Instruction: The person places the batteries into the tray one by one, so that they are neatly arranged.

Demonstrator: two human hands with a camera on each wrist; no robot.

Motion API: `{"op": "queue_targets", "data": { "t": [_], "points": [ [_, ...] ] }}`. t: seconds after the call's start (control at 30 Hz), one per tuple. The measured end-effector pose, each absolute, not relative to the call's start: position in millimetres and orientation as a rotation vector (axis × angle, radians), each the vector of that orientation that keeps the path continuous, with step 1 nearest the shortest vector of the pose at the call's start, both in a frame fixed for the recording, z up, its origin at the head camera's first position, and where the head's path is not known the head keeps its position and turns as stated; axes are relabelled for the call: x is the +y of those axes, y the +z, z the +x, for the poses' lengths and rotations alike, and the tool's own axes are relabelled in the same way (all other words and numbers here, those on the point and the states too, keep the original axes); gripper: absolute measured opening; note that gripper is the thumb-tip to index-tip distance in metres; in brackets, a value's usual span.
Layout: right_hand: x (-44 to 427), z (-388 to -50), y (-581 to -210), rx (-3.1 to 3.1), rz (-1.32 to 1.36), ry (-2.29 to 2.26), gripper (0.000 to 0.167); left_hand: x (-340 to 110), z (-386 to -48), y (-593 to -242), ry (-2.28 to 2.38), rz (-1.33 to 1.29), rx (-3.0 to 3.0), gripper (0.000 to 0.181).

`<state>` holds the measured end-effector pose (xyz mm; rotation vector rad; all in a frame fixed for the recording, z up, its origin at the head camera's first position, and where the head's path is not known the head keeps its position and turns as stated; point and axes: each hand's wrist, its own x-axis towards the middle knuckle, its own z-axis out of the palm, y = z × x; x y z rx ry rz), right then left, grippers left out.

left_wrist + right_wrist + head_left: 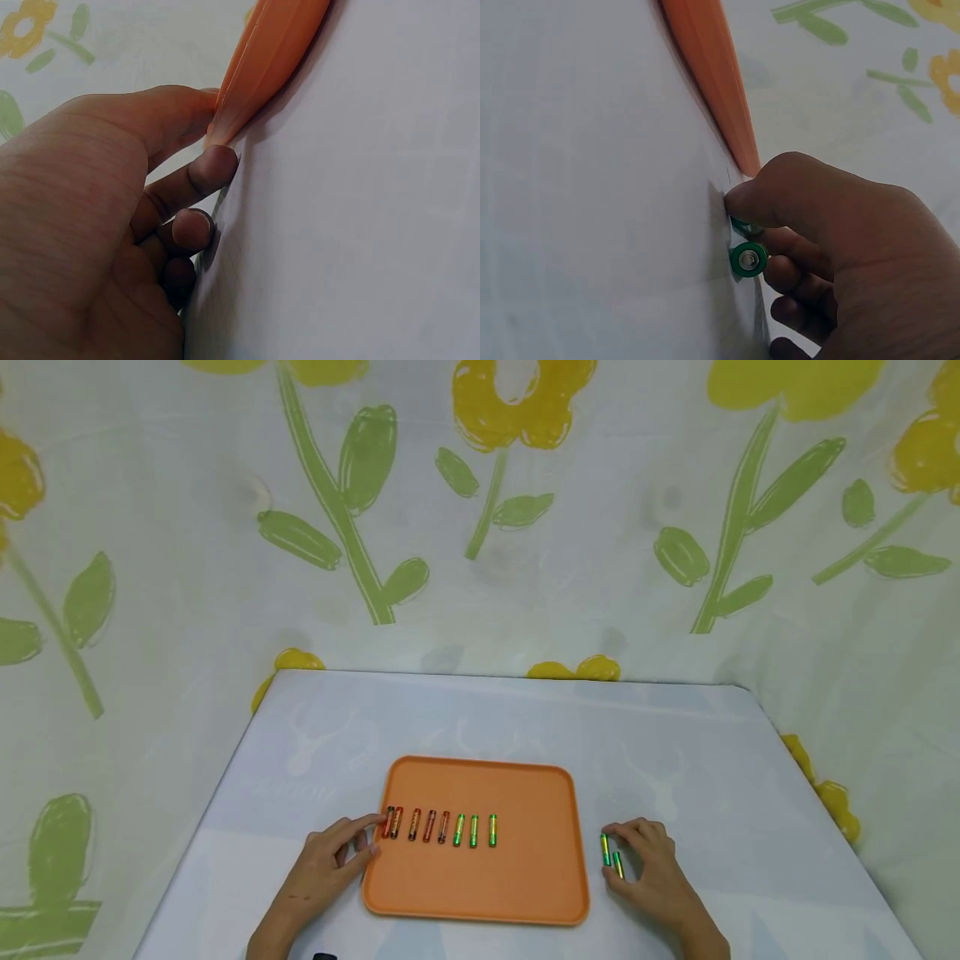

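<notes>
My left hand [326, 864] reaches over the left rim of an orange tray [472, 893], its index fingertip at the leftmost red battery [387, 822]. The thumb lies by the rim near that battery's lower end; in the left wrist view the tray's edge hides the battery. Beside the tray's right side, my right hand [648, 877] pinches a green battery [605, 849] end to end between thumb and index finger. A second green battery [618, 865] sits just under that hand; its round end [748, 259] shows in the right wrist view.
Inside the tray, several red-and-black batteries [428, 826] and 3 green batteries [474, 832] form a row, all pointing away from me. A white table [465, 718] bears the tray. A small black object [325, 956] shows at the near edge. Flower-print cloth [600, 568] hangs behind.
</notes>
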<state>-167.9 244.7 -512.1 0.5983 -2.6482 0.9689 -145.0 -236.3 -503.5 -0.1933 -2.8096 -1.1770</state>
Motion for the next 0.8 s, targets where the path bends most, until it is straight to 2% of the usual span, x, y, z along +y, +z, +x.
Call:
{"op": "queue_targets", "data": {
  "t": [0.8],
  "points": [
    [230.0,-180.6,-519.4,-2.562,0.703,0.981,0.050,-234.9,-144.8,-501.9,-1.183,-0.203,-2.801,0.036]
  ]
}}
